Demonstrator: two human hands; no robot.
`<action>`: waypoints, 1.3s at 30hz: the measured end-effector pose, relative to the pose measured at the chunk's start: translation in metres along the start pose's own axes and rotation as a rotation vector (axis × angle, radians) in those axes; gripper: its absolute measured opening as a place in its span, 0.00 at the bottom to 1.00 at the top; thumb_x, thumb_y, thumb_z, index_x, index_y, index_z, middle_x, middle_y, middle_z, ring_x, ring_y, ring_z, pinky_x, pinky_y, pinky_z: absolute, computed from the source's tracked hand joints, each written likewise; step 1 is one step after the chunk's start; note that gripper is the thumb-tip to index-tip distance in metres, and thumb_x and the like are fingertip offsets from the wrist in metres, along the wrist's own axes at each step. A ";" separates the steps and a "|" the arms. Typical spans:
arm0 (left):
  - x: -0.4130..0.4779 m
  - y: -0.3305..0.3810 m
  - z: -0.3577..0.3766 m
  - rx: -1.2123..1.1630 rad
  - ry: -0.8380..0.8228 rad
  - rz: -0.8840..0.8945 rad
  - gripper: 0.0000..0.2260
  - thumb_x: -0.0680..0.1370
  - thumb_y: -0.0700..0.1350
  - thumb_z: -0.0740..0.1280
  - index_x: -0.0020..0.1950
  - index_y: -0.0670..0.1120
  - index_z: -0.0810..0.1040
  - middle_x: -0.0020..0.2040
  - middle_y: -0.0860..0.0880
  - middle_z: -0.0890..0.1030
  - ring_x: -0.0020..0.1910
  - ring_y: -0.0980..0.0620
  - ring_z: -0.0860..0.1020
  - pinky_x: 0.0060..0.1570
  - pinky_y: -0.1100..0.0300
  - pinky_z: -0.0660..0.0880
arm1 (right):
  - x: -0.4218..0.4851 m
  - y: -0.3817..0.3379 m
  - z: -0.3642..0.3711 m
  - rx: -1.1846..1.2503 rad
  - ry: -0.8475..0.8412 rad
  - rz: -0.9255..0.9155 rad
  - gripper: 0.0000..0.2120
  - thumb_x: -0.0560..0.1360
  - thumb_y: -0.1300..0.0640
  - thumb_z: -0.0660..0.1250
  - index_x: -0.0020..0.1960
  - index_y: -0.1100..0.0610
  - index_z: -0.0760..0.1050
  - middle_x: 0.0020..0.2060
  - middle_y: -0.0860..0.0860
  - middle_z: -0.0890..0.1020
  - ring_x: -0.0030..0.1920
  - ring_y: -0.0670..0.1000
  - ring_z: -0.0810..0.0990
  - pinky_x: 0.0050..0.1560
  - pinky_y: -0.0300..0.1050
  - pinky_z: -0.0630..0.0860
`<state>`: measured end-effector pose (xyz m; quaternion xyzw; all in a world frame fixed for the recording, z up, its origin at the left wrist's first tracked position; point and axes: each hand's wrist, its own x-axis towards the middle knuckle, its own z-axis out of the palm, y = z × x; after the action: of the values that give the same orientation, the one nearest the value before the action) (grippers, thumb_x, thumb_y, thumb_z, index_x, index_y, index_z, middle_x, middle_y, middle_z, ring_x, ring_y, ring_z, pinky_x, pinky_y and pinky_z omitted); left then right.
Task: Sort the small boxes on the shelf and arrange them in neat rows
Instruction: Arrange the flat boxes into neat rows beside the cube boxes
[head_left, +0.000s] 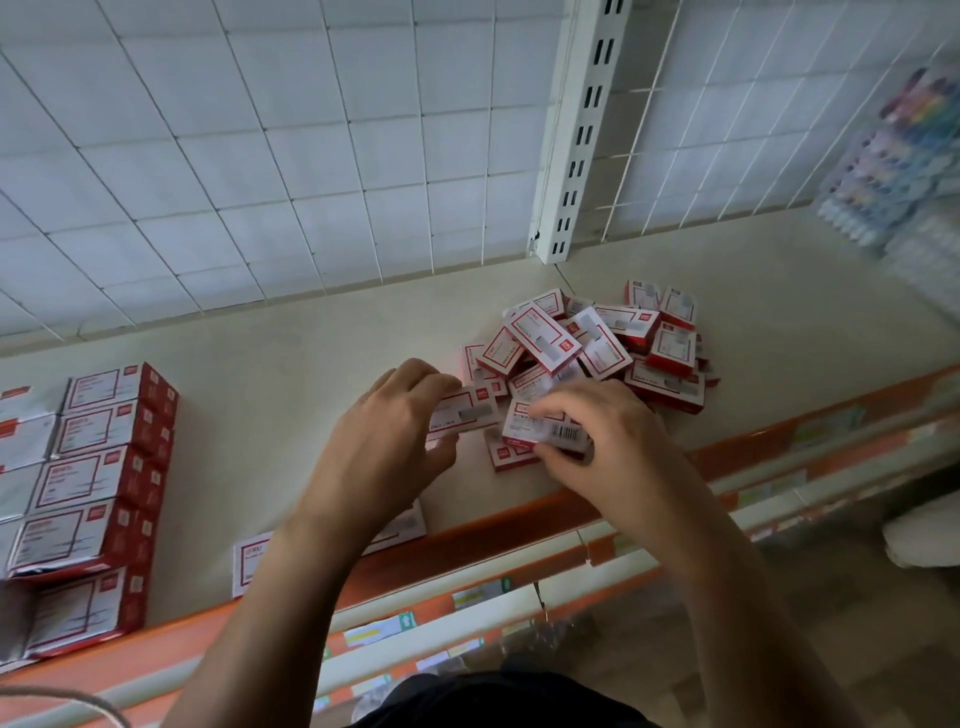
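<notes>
A loose pile of small red-and-white boxes (597, 348) lies on the cream shelf (291, 364), right of centre. My left hand (389, 441) grips one small box (467, 413) at the pile's near left edge, fingers curled over its end. Beside it, my right hand (608, 436) pinches another small box (550, 428) with a barcode facing up. One more small box (511, 454) lies flat under that one. A flat box (249, 564) rests near the shelf's front edge, partly hidden by my left forearm.
Larger red-and-white cartons (98, 467) stand stacked in rows at the left end of the shelf. A white wire grid (260, 156) and a slotted upright (582, 135) form the back wall. Packs of coloured pens (893, 156) hang at right. An orange rail (493, 525) edges the shelf front.
</notes>
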<state>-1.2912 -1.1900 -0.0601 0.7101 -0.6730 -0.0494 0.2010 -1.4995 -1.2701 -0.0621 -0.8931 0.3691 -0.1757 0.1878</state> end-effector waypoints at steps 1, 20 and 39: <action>-0.005 -0.002 -0.007 -0.025 0.011 -0.011 0.20 0.71 0.42 0.74 0.62 0.43 0.78 0.55 0.47 0.78 0.50 0.47 0.78 0.46 0.55 0.78 | 0.002 -0.003 -0.001 0.013 0.015 -0.018 0.18 0.73 0.53 0.71 0.62 0.54 0.78 0.59 0.49 0.79 0.61 0.47 0.74 0.58 0.38 0.76; -0.107 -0.069 -0.069 -0.055 -0.117 -0.294 0.21 0.76 0.50 0.69 0.69 0.52 0.72 0.61 0.59 0.73 0.56 0.60 0.74 0.48 0.75 0.66 | 0.051 -0.101 0.052 0.200 -0.021 -0.392 0.14 0.72 0.55 0.69 0.57 0.55 0.79 0.54 0.47 0.79 0.55 0.49 0.78 0.56 0.44 0.76; -0.101 -0.071 -0.065 -0.152 0.036 -0.178 0.19 0.75 0.50 0.71 0.65 0.52 0.75 0.62 0.56 0.75 0.53 0.57 0.76 0.54 0.62 0.74 | 0.037 -0.111 0.054 0.172 -0.072 -0.324 0.15 0.73 0.54 0.69 0.59 0.56 0.78 0.55 0.46 0.79 0.57 0.47 0.76 0.58 0.35 0.73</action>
<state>-1.2114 -1.0763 -0.0456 0.7504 -0.5980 -0.1051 0.2612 -1.3848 -1.2129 -0.0508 -0.9271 0.1971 -0.2027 0.2459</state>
